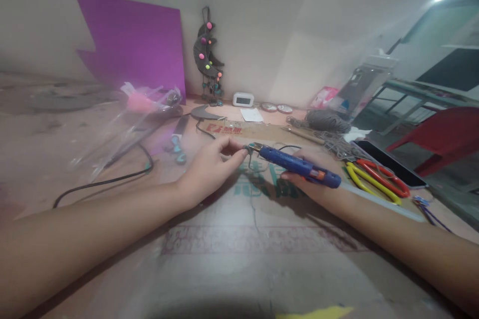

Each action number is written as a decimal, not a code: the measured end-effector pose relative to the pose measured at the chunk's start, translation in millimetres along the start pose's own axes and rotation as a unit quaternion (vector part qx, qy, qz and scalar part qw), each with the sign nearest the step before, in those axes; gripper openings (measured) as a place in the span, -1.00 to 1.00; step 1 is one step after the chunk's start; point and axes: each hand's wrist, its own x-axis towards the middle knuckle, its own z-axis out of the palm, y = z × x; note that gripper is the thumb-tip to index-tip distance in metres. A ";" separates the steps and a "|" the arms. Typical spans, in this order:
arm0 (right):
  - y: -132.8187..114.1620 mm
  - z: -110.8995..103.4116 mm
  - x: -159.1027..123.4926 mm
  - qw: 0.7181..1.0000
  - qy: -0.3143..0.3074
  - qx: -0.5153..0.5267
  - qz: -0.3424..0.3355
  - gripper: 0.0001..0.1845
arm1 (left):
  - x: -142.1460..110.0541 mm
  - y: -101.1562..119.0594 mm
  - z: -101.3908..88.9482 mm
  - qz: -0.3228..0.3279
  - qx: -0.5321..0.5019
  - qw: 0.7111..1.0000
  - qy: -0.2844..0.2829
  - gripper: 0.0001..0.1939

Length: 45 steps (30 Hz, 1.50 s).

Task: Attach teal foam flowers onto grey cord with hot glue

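Observation:
My left hand (220,159) pinches a small dark piece with a string (250,153) between thumb and fingertips; its exact kind is too small to make out. In my right hand (305,179) is a blue hot glue gun (295,162), its metal nozzle pointing left and at the small piece. A long whitish glue stick (381,202) sticks out of the gun's back end. Both hands are above a cardboard sheet (232,239) with green and red print. The fingers of my right hand are partly hidden behind the gun.
Yellow-handled and red-handled tools (374,182) lie at the right beside a phone (391,162) and grey yarn (327,122). A moon-shaped hanging ornament (207,55) and purple sheet (138,45) are against the wall. Plastic bags (130,119), a black cable (105,179) and a small clock (243,99) are on the table.

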 end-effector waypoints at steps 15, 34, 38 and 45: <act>-2.6 -2.1 0.0 0.999 -0.015 -0.009 0.031 -0.78 | 1.0 0.1 -1.2 -0.001 0.005 1.000 -0.006 -0.85; -4.0 -6.2 -0.7 0.999 -0.031 -0.025 0.034 -0.78 | 0.6 1.9 -0.2 -0.004 0.002 1.000 -0.008 -0.83; -3.4 -6.1 -1.4 0.999 -0.026 -0.007 0.034 -0.78 | 0.5 2.4 0.2 -0.010 0.001 1.000 -0.006 -0.83; 1.1 -4.2 -0.9 0.999 -0.022 -0.011 0.029 -0.77 | 0.0 0.0 -0.4 -0.010 -0.005 1.000 -0.006 -0.83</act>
